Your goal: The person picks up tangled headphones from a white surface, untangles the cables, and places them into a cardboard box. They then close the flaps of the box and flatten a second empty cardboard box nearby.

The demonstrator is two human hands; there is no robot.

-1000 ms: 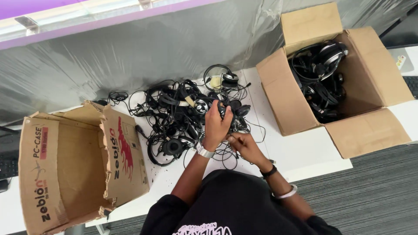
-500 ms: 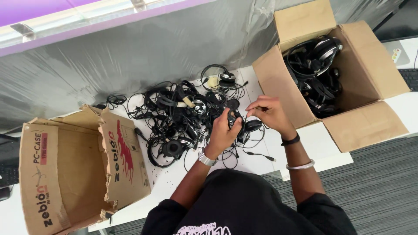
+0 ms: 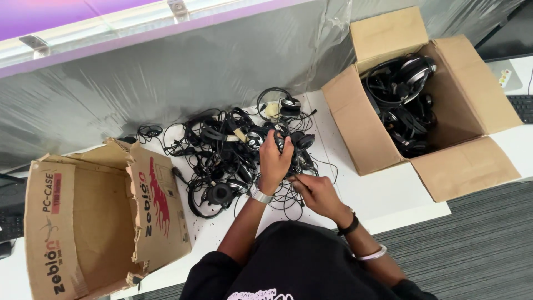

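Two cardboard boxes flank the scene on a white tabletop [image 3: 388, 197]. At eight o'clock, the torn, open cardboard box [image 3: 94, 216] lies on its side with red and black printing on its flaps. At two o'clock, the second cardboard box [image 3: 466, 166] stands open, holding a heap of black headsets [image 3: 402, 105]. Behind both, at twelve o'clock, grey plastic sheeting [image 3: 166, 89] covers the wall below a purple strip.

Between the boxes, at the middle of the tabletop, lies a tangled pile of wired headsets [image 3: 222, 161], black with silver earcups, their thin cables looping out toward ten o'clock and six o'clock.

At the pile's three o'clock edge, the left hand [image 3: 275, 161], a silver watch on its wrist, is closed around one black headset [image 3: 288, 143], lifting it just above the heap. Just below it, at five o'clock, the right hand [image 3: 313, 191], a black band and a pale bangle on its arm, pinches the headset's cable [image 3: 297, 179] between thumb and fingers, the other fingers curled.
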